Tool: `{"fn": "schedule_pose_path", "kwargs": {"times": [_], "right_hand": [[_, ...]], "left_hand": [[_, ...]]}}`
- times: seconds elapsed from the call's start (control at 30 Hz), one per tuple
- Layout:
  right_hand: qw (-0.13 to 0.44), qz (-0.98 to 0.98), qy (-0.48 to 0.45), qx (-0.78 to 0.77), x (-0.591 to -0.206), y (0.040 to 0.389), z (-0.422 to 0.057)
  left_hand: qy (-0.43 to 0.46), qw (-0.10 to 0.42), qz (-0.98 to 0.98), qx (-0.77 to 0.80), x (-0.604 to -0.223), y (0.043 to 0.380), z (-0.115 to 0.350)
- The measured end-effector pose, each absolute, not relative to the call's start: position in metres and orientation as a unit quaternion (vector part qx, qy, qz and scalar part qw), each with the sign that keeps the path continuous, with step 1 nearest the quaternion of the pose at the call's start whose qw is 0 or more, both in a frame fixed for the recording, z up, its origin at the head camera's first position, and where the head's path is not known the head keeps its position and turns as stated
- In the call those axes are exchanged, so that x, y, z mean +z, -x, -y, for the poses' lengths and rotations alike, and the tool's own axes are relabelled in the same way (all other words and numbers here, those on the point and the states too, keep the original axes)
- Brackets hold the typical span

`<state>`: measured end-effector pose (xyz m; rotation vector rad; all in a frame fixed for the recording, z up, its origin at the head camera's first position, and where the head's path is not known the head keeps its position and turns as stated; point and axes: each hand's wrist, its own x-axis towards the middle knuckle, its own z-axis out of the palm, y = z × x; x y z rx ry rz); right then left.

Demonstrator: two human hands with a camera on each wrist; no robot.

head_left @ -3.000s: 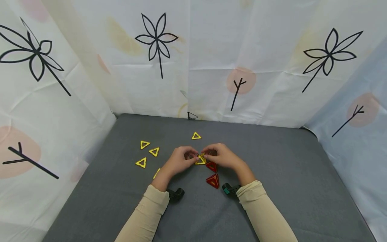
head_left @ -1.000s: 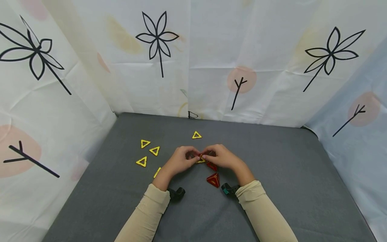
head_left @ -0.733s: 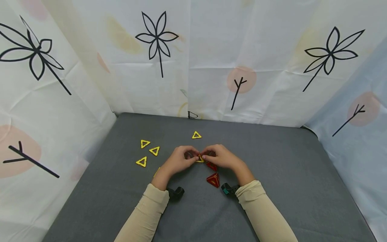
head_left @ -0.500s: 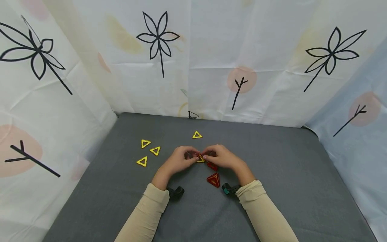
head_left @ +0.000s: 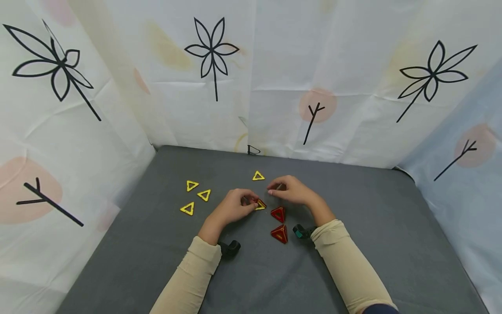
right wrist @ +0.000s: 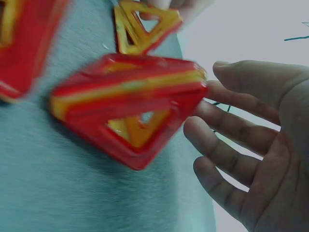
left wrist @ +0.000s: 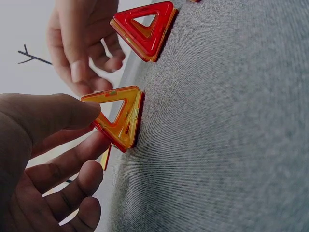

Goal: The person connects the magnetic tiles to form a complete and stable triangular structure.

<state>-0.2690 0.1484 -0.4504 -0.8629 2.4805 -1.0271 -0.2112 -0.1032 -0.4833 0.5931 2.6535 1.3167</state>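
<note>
In the head view my left hand (head_left: 233, 208) pinches a small pyramid of yellow and red triangular magnetic tiles (left wrist: 129, 118) between thumb and fingers, at table level. My right hand (head_left: 293, 190) hovers to the right of it, fingers loosely bent and holding nothing. Below the right hand stands a red tile pyramid (head_left: 280, 210), and a second red pyramid (head_left: 279, 234) sits nearer to me. The right wrist view shows the nearer red pyramids large and blurred, with the right fingers spread beside one; whether they touch it I cannot tell.
Loose yellow triangle tiles lie flat on the grey table (head_left: 372, 226): one tile (head_left: 258, 179) at the back, others to the left, such as this tile (head_left: 192, 208). A patterned white cloth (head_left: 270, 117) rises behind the table.
The right hand has let go of the yellow and red pyramid and moved up and to the right, uncovering the red pyramid. The left hand still pinches its piece.
</note>
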Motion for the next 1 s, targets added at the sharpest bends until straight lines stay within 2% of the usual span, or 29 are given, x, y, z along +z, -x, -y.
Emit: {"fn": "schedule_pose_path", "kwargs": {"times": [0.53, 0.77, 1.0], "right_hand": [[0.184, -0.881, 0.314, -0.302, -0.448, 0.333, -0.114], [0.181, -0.898, 0.345, -0.204, -0.454, 0.347, -0.102], [0.177, -0.898, 0.358, -0.185, -0.454, 0.351, -0.099]], "left_hand": [[-0.193, 0.059, -0.873, 0.444, -0.487, 0.212, 0.11], [-0.19, 0.061, -0.876, 0.439, -0.49, 0.213, 0.11], [-0.163, 0.054, -0.894, 0.414, -0.489, 0.215, 0.113]]}}
